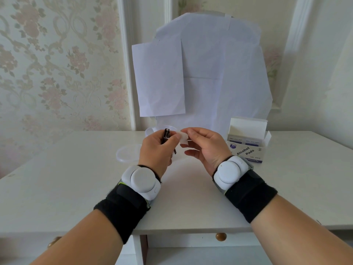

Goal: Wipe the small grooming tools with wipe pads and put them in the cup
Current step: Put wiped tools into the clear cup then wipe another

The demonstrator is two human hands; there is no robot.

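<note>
The left hand (pixel 157 150) holds a small dark metal tool (pixel 166 135) above the middle of the table (pixel 76 178), its fingers curled round it. The tool is slim and narrow, and its long axis runs nearly upright: the top end points up and slightly away, just above the fingers, and a thin lower end pokes out below the hand near the right edge of the palm. What kind of grooming tool it is cannot be told, since most of it is hidden in the grip.

The right hand (pixel 205 147) pinches a small white pad (pixel 183 138) between thumb and forefinger, the other fingers loosely curled beneath. The pad is soft, thin and roughly square, and it sits just beside the tool's upper part; whether it touches the tool cannot be told.

Behind the left hand stands a clear plastic cup (pixel 152 131), mostly hidden, so its contents cannot be seen. A round, clear plastic lid (pixel 126 154) lies flat on the table to the left of the hands, apart from the cup.

To the right sits an open cardboard box (pixel 248 148) printed "Alcohol Pads", its flap raised; flat sachets with blue print stand in a row inside.

Both wrists wear black fabric straps carrying smooth white rounded devices. The table is white and matte, with a brass-coloured knob (pixel 221 236) on a drawer below. White paper sheets (pixel 210 73) cover the wall behind, beside floral wallpaper.
</note>
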